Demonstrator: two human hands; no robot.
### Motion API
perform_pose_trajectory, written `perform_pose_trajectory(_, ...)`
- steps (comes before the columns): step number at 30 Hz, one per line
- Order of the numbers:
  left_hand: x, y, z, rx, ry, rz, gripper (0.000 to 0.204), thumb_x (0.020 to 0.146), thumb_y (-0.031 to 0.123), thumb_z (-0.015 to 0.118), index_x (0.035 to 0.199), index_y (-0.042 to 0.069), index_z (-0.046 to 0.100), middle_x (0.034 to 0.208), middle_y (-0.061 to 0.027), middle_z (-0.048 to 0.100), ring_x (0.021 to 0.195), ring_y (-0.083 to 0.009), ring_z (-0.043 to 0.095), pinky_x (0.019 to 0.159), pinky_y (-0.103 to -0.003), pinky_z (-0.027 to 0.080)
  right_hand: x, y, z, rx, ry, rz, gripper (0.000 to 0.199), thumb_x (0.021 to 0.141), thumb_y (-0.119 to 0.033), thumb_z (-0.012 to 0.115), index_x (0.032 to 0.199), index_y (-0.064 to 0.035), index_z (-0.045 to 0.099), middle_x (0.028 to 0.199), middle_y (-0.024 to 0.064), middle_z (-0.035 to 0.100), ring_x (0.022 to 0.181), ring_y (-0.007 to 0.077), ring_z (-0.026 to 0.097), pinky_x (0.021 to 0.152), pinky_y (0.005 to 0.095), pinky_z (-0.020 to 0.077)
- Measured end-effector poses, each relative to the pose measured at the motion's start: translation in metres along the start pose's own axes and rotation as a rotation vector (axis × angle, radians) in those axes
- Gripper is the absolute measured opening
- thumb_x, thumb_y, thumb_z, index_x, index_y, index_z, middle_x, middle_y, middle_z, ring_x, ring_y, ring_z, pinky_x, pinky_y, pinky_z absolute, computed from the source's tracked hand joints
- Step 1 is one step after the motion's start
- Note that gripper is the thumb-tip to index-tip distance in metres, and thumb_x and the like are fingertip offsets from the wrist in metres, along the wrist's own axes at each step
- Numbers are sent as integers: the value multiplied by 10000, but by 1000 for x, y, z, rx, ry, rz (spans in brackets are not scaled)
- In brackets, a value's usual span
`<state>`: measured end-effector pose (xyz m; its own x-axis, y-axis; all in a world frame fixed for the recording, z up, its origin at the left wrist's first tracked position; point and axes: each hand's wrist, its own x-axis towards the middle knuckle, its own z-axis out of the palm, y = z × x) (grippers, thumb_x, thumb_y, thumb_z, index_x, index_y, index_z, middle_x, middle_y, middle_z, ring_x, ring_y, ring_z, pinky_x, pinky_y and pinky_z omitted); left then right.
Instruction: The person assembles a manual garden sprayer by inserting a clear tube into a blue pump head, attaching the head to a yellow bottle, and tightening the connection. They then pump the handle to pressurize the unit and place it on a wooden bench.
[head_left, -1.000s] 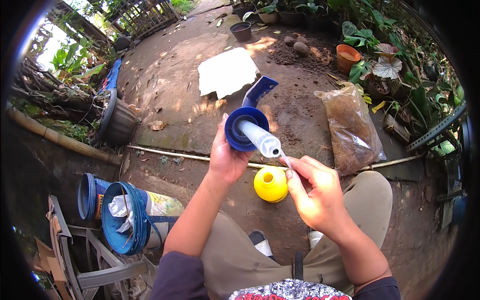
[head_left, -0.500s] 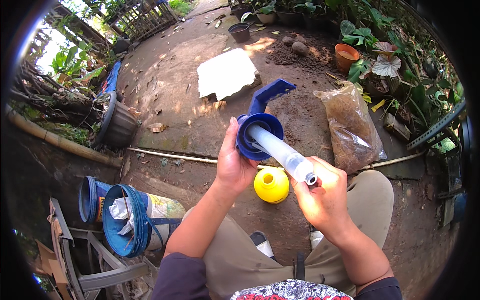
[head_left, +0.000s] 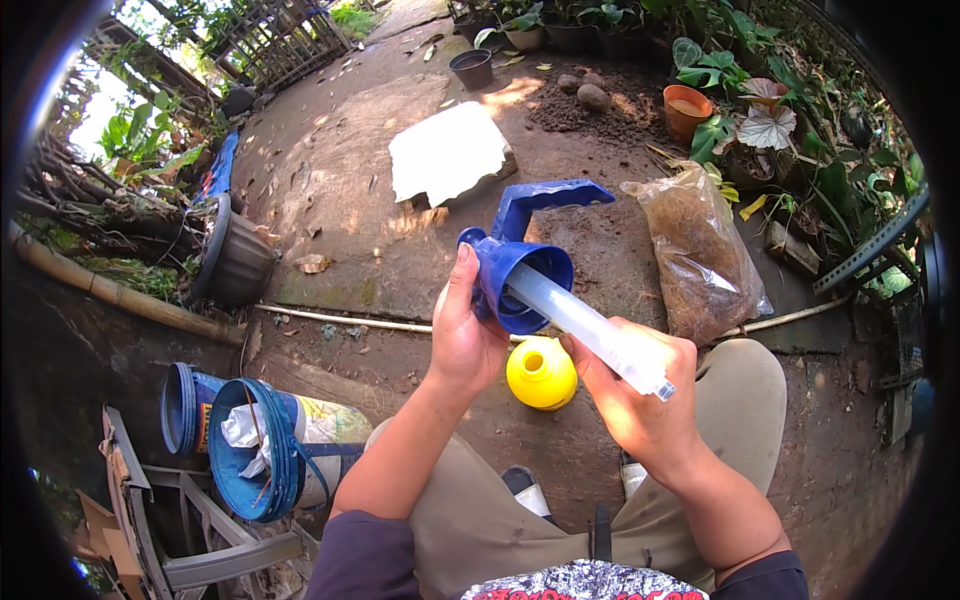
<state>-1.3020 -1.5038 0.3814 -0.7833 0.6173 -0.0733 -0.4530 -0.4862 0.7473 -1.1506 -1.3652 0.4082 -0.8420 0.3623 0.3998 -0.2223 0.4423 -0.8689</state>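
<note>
My left hand (head_left: 468, 335) is closed around a blue plastic pump head (head_left: 500, 260), apparently from a sprayer, whose angled lever points up and right. A whitish translucent tube (head_left: 590, 332) sticks out of its open cup toward me. My right hand (head_left: 640, 405) grips this tube near its lower end, which has a small clear nozzle-like tip. Below the pump head a round yellow bottle (head_left: 543, 380) stands upright on the ground between my legs, its narrow mouth uncovered. Neither hand touches the bottle.
Blue buckets (head_left: 285, 450) lie tilted at the left beside a broken grey chair frame (head_left: 230, 560). A plastic bag of brown fibre (head_left: 700, 255) lies at the right. Ahead are a white slab (head_left: 450, 150), loose soil (head_left: 625, 120) and an orange pot (head_left: 685, 112).
The pump head has turned so its cup faces more to the right, and its lever has swung rightward. The tube's lower end has shifted right and slightly down with my right hand.
</note>
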Motion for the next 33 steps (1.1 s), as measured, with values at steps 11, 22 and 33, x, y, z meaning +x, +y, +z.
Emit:
perform_pose_trajectory(11,0,0,-1,-23,15,1,507,1082,470,430,1256,12,562,1155,-138,698,1057,-222,711,942,-390,597,2,-4,0,-22,0,-40,98,822,3,717,893,42,662,771,153,666,660,341,669,587,363,510)
perform_pose_trajectory(22,0,-2,-2,-73,-23,-31,514,1083,480,412,1285,30,557,1184,-130,695,1087,-227,703,959,-391,589,1,-4,2,-25,16,-28,116,813,0,726,906,33,665,796,152,673,676,343,670,595,372,518)
perform_pose_trajectory(33,0,-2,-2,-47,-56,-36,569,1083,502,387,1325,8,535,1229,-143,676,1117,-239,690,993,-406,569,1,-3,2,-25,5,-43,121,812,8,716,922,38,675,796,150,675,687,337,674,594,381,516)
